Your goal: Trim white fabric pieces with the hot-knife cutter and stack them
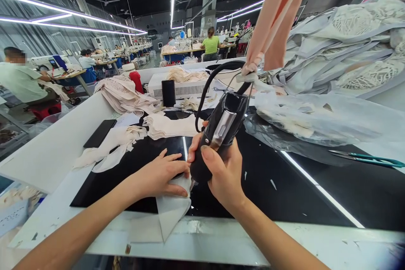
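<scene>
Factory lights glare over a black counter (284, 185) where the left hand (161, 175) lies flat, pinning a white fabric piece (172, 211) at the near edge, while the right hand (223, 173) grips a black cutter (218, 135), tip touching that fabric.

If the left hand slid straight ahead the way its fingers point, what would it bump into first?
The left hand lies flat on a pale fabric piece, fingers pointing right. It would most likely meet the black handheld tool held in the right hand, just beyond its fingertips.
</scene>
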A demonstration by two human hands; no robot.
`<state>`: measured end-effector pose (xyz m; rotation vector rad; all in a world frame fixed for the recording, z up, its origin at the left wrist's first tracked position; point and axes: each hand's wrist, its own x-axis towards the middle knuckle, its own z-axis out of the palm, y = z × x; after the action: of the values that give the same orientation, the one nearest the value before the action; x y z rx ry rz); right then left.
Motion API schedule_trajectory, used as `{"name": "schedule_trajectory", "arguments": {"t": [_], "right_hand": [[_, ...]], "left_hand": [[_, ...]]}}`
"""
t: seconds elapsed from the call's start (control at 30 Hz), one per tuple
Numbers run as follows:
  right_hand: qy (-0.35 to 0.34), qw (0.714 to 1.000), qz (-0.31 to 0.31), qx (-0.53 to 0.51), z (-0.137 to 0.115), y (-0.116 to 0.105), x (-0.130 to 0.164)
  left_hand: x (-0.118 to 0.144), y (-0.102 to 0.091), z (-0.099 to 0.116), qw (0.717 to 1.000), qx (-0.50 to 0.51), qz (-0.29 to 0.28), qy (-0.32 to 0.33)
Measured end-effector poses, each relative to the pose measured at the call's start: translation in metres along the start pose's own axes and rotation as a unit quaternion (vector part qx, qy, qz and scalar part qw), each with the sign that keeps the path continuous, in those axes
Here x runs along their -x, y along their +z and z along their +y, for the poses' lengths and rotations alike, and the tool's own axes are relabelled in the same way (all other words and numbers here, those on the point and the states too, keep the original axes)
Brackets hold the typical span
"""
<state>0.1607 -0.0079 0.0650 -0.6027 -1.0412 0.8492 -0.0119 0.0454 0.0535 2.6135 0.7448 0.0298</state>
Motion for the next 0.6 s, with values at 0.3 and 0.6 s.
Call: {"name": "schedule_trajectory", "arguments": {"t": [0.3, 0.6], "right_hand": [[0.003, 1.0, -0.002, 0.012, 0.002, 0.0, 0.004], [-0.033, 0.999, 0.022, 0.033, -0.014, -0.01, -0.008]], "left_hand": [[-0.002, 0.0, -0.001, 1.0, -0.013, 0.002, 0.004], [0.039, 0.029, 0.031, 0.974, -0.119, 0.191, -0.018]]}}
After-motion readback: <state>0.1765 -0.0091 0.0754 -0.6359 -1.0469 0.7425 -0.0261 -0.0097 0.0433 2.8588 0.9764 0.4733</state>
